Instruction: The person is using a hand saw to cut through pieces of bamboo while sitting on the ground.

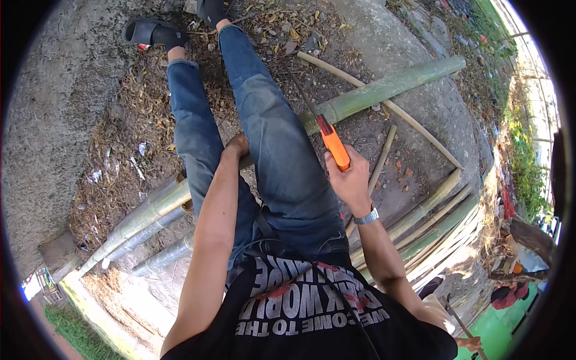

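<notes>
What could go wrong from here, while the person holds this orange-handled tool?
The thin blade of the orange-handled tool in the right hand appears close to the right trouser leg; a slip might cut there. The round green bamboo pole crosses a thin stick, so it could roll or shift. The left hand is between the legs, by the pole, and might be pinched if that moves.

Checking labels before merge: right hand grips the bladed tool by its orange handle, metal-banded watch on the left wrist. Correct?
Not quite: the metal-banded watch is on the right wrist, as the head view shows. The right hand does grip the bladed tool by its orange handle.
</notes>
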A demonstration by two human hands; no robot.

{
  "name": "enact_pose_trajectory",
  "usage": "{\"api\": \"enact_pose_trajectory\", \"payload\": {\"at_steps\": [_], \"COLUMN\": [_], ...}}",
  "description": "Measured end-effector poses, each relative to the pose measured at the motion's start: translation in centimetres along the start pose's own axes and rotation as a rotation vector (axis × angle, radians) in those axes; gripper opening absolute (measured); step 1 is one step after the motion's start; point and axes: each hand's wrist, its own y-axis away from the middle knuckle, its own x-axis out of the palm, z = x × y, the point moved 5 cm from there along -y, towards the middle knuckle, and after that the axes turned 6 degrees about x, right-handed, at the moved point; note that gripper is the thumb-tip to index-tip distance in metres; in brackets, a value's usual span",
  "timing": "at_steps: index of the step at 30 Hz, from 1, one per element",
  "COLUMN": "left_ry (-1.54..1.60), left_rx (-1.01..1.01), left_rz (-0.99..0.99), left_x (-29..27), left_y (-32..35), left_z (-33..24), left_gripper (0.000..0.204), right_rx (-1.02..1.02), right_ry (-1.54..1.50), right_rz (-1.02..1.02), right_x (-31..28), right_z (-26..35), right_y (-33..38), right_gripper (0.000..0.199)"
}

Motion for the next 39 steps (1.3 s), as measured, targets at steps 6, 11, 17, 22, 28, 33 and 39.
{"api": "enact_pose_trajectory", "payload": {"at_steps": [6, 11, 17, 22, 28, 33, 39], "left_ry": [0.035, 0.1, -0.012, -0.026, -0.195, -0.141, -0.583], "left_rx": [-0.128, -0.234, -0.126, -0.043, 0.033, 0.048, 0.084], "left_rz": [0.078, 0.095, 0.072, 0.123, 0.214, 0.258, 0.069], "left_x": [-2.2, -3.8, -3.8, -3.1, -3.2, -8.4, -7.0], "left_y": [2.8, 3.4, 3.3, 2.1, 2.2, 6.9, 10.8], "left_z": [-4.0, -5.7, -3.8, -5.3, -3.0, -11.7, -14.1], "left_gripper": [0.052, 0.053, 0.054, 0.055, 0.056, 0.057, 0.069], "right_rx": [0.303, 0.031, 0.445, -0.273, -0.54, -0.098, 0.262], "right_ry": [-0.101, 0.109, -0.346, -0.356, 0.191, 0.248, 0.227], "right_rz": [0.062, -0.009, 0.107, -0.391, -0.832, -0.744, -0.66], "right_x": [-3.3, -0.7, -9.9, -18.1, -15.6, -12.6, -8.3], "right_z": [0.1, 4.8, 5.8, 16.9, 11.6, -3.1, -12.9], "right_y": [-2.1, -4.1, -6.7, -9.7, -5.7, 4.5, 15.1], "right_gripper": [0.022, 0.027, 0.024, 0.019, 0.018, 0.017, 0.012]}}
